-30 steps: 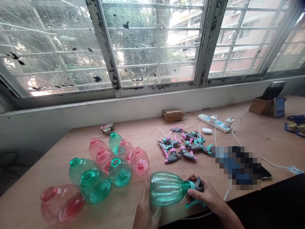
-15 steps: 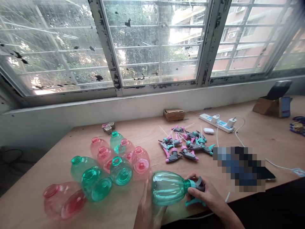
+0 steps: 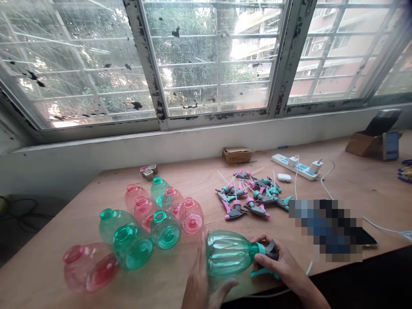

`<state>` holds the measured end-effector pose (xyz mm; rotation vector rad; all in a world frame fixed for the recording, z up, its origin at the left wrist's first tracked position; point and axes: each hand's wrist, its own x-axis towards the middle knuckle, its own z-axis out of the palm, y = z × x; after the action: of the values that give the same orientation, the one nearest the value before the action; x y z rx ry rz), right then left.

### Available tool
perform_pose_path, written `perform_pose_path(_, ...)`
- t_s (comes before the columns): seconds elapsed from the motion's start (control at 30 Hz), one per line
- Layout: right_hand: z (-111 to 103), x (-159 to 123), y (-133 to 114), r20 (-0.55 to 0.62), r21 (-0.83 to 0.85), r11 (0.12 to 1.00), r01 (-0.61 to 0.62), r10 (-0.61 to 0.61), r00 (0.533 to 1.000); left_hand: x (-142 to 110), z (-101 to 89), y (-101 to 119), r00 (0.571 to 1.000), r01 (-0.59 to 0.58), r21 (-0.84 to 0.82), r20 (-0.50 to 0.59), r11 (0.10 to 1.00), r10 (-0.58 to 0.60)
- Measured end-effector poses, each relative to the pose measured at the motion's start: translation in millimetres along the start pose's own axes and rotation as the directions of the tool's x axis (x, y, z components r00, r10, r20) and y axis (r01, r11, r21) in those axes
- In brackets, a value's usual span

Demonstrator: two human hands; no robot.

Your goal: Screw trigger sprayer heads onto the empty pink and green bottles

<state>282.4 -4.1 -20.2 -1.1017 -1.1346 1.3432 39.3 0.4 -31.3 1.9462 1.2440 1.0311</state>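
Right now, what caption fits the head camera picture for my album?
Green bottle held sideways: left hand at its base, right hand on its spray head, near pink and green bottles.

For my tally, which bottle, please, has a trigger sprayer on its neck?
The green bottle between the left hand and the right hand; the other bottles have bare necks.

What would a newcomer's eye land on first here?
Probably the green bottle, held sideways at lower centre, the left hand against its base and the right hand around its spray head. Next, perhaps, the cluster of pink and green bottles with open mouths to its left, and the loose spray heads piled beyond it. The bright, barred window fills the picture's top.
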Motion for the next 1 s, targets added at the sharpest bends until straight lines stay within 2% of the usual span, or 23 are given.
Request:
perform_pose_path(0.27,-0.4,0.1,2.9,0.009,0.026,1.000,0.012,-0.012,1.000,-0.5,6.3,-1.4,0.995,0.012,0.027,-0.102,1.000,-0.009)
perform_pose_path(0.43,0.6,-1.0,-0.8,0.030,-0.006,1.000,0.007,-0.006,1.000,-2.3,2.3,-3.5,0.998,-0.056,0.021,-0.036,0.998,0.057)
perform_pose_path(0.63,1.7,-2.6,-5.5,0.026,0.011,1.000,-0.017,0.017,1.000,-1.3,0.6,2.0,0.997,0.018,0.006,-0.078,1.000,-0.018)
perform_pose_path(0.83,0.9,-2.8,-5.4,0.044,-0.002,1.000,-0.019,0.019,0.999,-2.5,-0.2,0.7,0.999,0.010,-0.023,-0.033,1.000,-0.011)
perform_pose_path(1.0,-3.3,-1.7,0.0,0.060,-0.050,0.999,-0.009,0.012,0.998,-3.2,1.0,-4.4,0.998,0.047,-0.042,-0.048,0.998,-0.049)
